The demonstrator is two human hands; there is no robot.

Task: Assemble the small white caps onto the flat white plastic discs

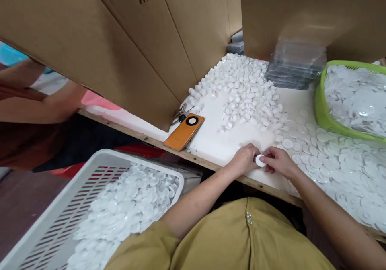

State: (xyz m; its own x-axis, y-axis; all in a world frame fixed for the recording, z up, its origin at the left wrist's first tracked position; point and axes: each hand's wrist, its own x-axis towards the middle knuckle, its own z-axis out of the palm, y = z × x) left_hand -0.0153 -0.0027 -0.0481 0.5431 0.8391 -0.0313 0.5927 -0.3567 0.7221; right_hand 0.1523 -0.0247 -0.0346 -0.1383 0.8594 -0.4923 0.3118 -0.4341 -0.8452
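Observation:
Over the table's front edge, my left hand (246, 158) and my right hand (279, 160) meet around a small round white plastic disc (259, 160). The right thumb and fingers pinch the disc from its right side. Closed fingers of the left hand grip at its left edge; whatever else they enclose is hidden. Beyond the hands lies a heap of small white plastic caps (247, 97). To the right, many flat white discs (337, 157) are spread over the table.
A green basket (321, 113) of white discs stands at the right, beside stacked clear plastic packs (295, 67). An orange phone (183, 132) and keys (181, 111) lie by a cardboard partition (144, 69). A white crate (99, 157) holds white parts. Another person's arm (57, 99) shows left.

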